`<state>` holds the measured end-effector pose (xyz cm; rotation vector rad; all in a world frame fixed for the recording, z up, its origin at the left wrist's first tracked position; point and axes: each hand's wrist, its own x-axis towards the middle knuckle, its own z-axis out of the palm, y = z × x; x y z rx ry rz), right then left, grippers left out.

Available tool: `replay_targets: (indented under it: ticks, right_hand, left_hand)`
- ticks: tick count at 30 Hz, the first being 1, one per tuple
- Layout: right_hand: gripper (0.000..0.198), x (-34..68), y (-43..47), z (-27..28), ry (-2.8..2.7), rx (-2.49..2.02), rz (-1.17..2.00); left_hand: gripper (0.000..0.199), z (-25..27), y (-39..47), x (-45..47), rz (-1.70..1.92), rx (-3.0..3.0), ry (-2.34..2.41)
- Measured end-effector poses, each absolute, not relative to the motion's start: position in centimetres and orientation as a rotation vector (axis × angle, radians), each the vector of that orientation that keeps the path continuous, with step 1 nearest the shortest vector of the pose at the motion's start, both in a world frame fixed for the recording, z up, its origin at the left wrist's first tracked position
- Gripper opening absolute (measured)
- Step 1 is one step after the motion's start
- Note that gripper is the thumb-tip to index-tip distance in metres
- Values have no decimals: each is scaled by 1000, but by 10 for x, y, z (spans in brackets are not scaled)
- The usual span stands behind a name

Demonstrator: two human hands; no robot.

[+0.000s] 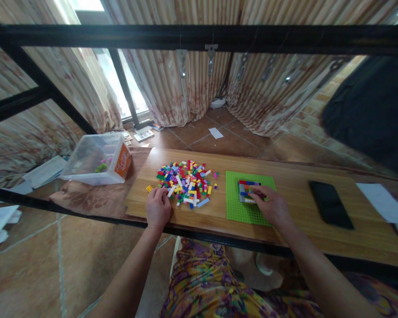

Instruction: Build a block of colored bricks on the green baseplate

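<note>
A heap of small toy bricks point(189, 183) in many colours lies on the wooden tabletop. My left hand point(158, 206) rests at the heap's near left edge, fingers loosely bent and slightly apart, with no brick visible in it. A white brick lies close by its fingertips. To the right is a green studded baseplate point(234, 210), with a low, open-sided brick structure point(242, 192) of grey, red, blue and white pieces on it. My right hand point(272, 205) reaches over the baseplate's right side, its thumb and fingers pinched together at the structure. Those fingers cover whatever is between them.
On the left stands a clear plastic box point(96, 161) with an orange label and a few pieces inside. A black phone point(331, 204) and a white paper sheet point(386, 202) lie to the right. A dark metal bar point(185, 37) crosses ahead, before the curtains.
</note>
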<state>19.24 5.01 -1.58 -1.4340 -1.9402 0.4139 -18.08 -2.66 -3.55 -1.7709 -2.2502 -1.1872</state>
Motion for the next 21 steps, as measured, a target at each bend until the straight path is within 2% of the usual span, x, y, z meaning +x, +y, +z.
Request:
replay_targets:
  ticks: [11,21]
  right_hand:
    - [41,190,55,-21,-1775,-1579,450]
    - [36,189,61,-21,-1755,-1654,485]
  left_hand:
    - [20,-33,-27,-180,-1200,-1764,-2289]
    - [21,-34,-27,-181,-1193,-1771,-2272]
